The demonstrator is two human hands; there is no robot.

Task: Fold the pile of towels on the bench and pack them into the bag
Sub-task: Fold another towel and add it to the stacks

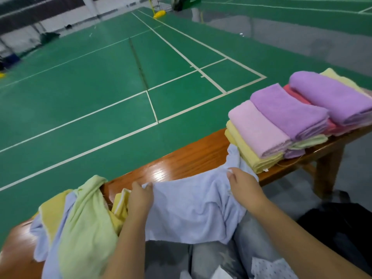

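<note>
A: Two hands on one towel. Left hand (pixel 140 196) pinches the far edge of the pale blue towel (pixel 193 208) at its left corner; right hand (pixel 244 186) pinches the same edge toward the right. Hands apart, each clamped on the cloth.

B: Which way does it run?

A: Long axis left to right along the wooden bench (pixel 181 158). Far edge sits on the seat, near edge hangs over the person's lap, right end rucked up against the folded stack.

B: Any writing or labels?

A: None readable. A small white tag shows at the low corner of the yellow folded towel (pixel 249 150), too small to read.

B: The rest of the towels?

A: Unfolded pile (pixel 80 224) at the left end of the bench, just beside the left hand: light green on top, yellow and pale blue under it. Folded stack (pixel 298 115) at the right end: yellow, pink, two purple, coral, another pale yellow behind.

B: Bag?

A: A dark bag (pixel 342 222) on the floor to the right, below the bench, beside the right forearm. Can't tell what is in it.

B: Background?

A: Green badminton court (pixel 100 87) with white lines.
</note>
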